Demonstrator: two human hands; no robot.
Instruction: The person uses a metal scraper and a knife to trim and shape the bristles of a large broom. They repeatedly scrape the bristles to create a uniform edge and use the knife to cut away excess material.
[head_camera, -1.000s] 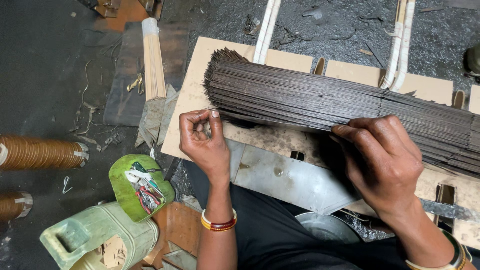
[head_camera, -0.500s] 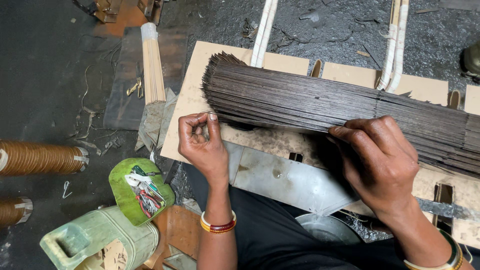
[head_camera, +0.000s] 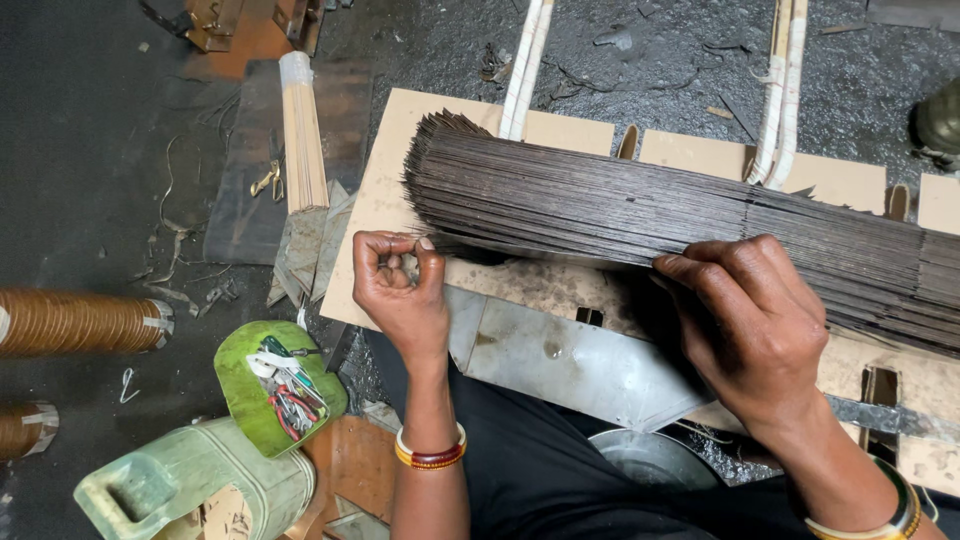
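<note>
Fingers (head_camera: 395, 262) of the left hand (head_camera: 400, 290): curled inward, thumb and forefinger tips pinched close together; whether anything thin lies between them cannot be told. Orange and red bangle (head_camera: 430, 452) on that wrist.

Fingers (head_camera: 715, 270) of the right hand (head_camera: 755, 330): spread flat and laid along the near edge of the stick bundle (head_camera: 640, 205), touching it, not closed round it. Green and gold bangle (head_camera: 885, 515) on that wrist.

Stick bundle: long dark thin sticks, packed side by side, lying across a pale board (head_camera: 375, 215); cut ends fan out just above the left fingers, the length runs away under the right fingers and beyond them to the side.

Below the fingers of both hands: bent grey metal sheet (head_camera: 560, 355), resting against the board and over the person's dark-clothed lap.

Beyond the bundle, away from the fingers: two pairs of pale strips (head_camera: 525, 60) running upward over black gritty ground.

Outward of the left fingers: bound sheaf of pale sticks (head_camera: 300, 135), upright end wrapped; two brown wound rolls (head_camera: 85, 320) well apart; green oval tray (head_camera: 275, 385) holding small tools; pale green plastic can (head_camera: 190, 485) just below the tray.
</note>
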